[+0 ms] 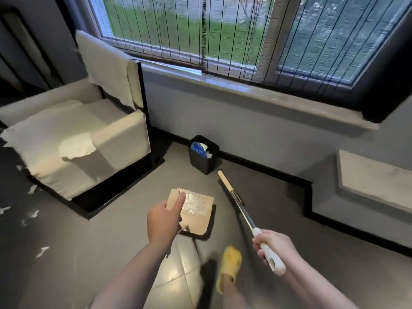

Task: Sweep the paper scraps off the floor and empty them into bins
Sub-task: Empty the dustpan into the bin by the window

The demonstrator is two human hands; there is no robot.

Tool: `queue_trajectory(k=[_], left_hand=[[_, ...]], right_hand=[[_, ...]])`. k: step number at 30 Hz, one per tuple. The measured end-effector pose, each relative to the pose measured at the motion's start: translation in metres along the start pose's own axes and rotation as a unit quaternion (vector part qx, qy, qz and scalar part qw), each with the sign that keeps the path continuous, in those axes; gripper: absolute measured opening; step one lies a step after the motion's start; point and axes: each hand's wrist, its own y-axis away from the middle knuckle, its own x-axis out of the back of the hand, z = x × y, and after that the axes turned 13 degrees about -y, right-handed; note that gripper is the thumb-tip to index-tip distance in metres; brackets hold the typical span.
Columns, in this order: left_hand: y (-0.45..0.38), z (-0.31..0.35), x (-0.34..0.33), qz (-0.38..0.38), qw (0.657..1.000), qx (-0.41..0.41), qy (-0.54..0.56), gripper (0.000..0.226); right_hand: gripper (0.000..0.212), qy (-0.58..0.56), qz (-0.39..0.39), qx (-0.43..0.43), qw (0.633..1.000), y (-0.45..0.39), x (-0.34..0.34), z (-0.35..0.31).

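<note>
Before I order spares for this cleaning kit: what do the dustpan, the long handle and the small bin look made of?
Dustpan: beige, smooth and matte, probably plastic. Long handle: shiny mirror-like middle section suggests metal; the white grip in the right hand and the pale far tip look like plastic. Bin: black, matte, thin straight walls, likely plastic, though the blurred picture leaves it open.
</note>
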Motion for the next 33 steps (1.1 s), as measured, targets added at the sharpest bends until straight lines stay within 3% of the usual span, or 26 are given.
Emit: queue_trajectory(k=[14, 20, 28, 33], left_hand=[[-0.184, 0.097, -0.095, 0.015, 0.997, 0.082, 0.001, 0.053], [-0.237, 0.107, -0.113, -0.010, 0.996, 0.089, -0.010, 0.053], [-0.302, 0.108, -0.102, -0.107, 0.986, 0.029, -0.128, 0.057], [-0.343, 0.113, -0.089, -0.140, 0.982, 0.006, -0.129, 0.054]], right_hand=[[0.011, 0.078, -0.001, -0.021, 0.997, -0.175, -0.048, -0.166], [0.017, 0.064, 0.008, -0.053, 0.996, -0.209, -0.078, -0.183], [0.032, 0.031, 0.063, -0.089, 0.994, -0.226, -0.135, -0.173], [0.039, 0.036, 0.099, -0.108, 0.989, -0.236, -0.167, -0.158]])
